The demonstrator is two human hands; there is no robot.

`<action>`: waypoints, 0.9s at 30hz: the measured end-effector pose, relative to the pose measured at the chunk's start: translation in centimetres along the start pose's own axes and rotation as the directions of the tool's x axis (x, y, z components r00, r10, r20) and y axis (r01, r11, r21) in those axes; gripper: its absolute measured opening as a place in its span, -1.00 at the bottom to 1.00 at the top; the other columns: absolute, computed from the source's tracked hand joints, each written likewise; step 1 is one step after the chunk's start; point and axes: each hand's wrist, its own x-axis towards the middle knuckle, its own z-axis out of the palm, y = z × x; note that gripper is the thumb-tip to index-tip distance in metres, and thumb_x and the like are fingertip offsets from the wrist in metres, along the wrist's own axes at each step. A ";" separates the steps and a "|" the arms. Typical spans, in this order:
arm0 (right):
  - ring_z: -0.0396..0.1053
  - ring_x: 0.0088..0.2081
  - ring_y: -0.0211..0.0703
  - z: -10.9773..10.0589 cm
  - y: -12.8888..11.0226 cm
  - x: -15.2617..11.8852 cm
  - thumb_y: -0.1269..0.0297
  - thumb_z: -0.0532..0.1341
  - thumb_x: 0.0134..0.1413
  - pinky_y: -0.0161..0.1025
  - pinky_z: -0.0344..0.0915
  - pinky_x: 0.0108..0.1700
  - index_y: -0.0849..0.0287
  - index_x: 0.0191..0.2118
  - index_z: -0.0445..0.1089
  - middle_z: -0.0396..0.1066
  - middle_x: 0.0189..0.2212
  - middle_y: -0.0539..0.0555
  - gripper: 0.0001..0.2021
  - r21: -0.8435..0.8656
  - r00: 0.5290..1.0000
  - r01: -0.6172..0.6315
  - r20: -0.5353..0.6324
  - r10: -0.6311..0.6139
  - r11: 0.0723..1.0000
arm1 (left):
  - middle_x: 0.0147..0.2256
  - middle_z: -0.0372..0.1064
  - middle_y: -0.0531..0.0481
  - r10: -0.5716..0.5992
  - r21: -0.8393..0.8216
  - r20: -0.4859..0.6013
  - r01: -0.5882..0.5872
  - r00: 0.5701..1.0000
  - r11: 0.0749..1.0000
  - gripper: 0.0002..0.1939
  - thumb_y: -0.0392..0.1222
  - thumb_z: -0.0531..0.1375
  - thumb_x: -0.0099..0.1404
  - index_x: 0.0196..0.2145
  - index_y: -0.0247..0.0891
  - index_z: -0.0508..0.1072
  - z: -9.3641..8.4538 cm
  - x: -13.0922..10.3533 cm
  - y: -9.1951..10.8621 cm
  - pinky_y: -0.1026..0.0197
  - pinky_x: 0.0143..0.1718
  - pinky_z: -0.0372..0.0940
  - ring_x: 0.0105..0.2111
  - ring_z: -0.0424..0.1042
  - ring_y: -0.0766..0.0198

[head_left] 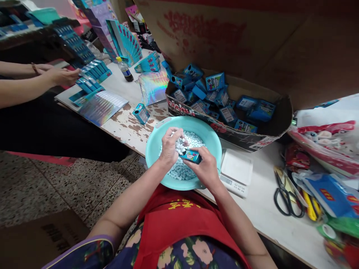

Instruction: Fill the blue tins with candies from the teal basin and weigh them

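Observation:
Over a turquoise basin (151, 149) my right hand (206, 167) is closed round a small blue candy box (192, 155), held tilted with one end toward my left hand. My left hand (169, 146) is cupped and holds a heap of small white candies (179, 144) against the end of the box. More of the same round white candies (182, 171) lie in the basin beneath both hands. Behind the basin stands a long cardboard carton (269, 136) with many similar blue boxes (215, 81) in it. One blue box (141, 113) stands alone on the table.
Right of the basin is a white digital scale (237, 168). Black scissors (288, 200) and a yellow cutter (311, 207) lie farther right, among plastic packets. A dark drink bottle (125, 69) stands at the back left. At left, another person's hands (63, 76) handle blue packets.

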 end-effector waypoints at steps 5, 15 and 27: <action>0.42 -0.18 -0.03 0.1 -0.3 0.2 0.22 0.37 -0.07 -0.14 0.33 -0.15 0.09 -0.15 0.43 0.45 -0.27 0.05 -0.70 0.032 1.000 0.018 -0.010 -0.018 0.999 | -0.56 0.26 0.19 -0.004 0.077 0.043 0.001 0.999 0.997 -0.73 -0.12 0.29 0.13 -0.39 -0.22 0.23 0.1 0.0 0.6 0.38 -0.56 0.27 -0.63 0.33 0.44; 0.42 -0.16 -0.05 -0.1 -0.3 0.0 0.22 0.40 -0.10 -0.14 0.31 -0.10 0.08 -0.15 0.45 0.46 -0.24 0.04 -0.68 0.123 0.999 -0.037 -0.018 0.039 0.992 | -0.59 0.29 0.12 -0.006 0.104 0.040 0.002 0.999 0.995 -0.72 -0.08 0.29 0.16 -0.49 -0.28 0.31 0.5 -0.4 0.6 0.32 -0.53 0.31 -0.60 0.35 0.39; 0.42 -0.15 -0.06 0.2 -0.1 0.2 0.25 0.37 -0.07 -0.13 0.32 -0.08 0.08 -0.16 0.44 0.45 -0.24 0.04 -0.71 0.169 0.997 -0.030 -0.070 0.042 0.985 | -0.58 0.26 0.14 0.088 0.143 0.045 -0.094 0.995 0.985 -0.70 -0.02 0.29 0.18 -0.47 -0.26 0.32 1.2 -0.7 0.6 0.37 -0.61 0.16 -0.65 0.25 0.46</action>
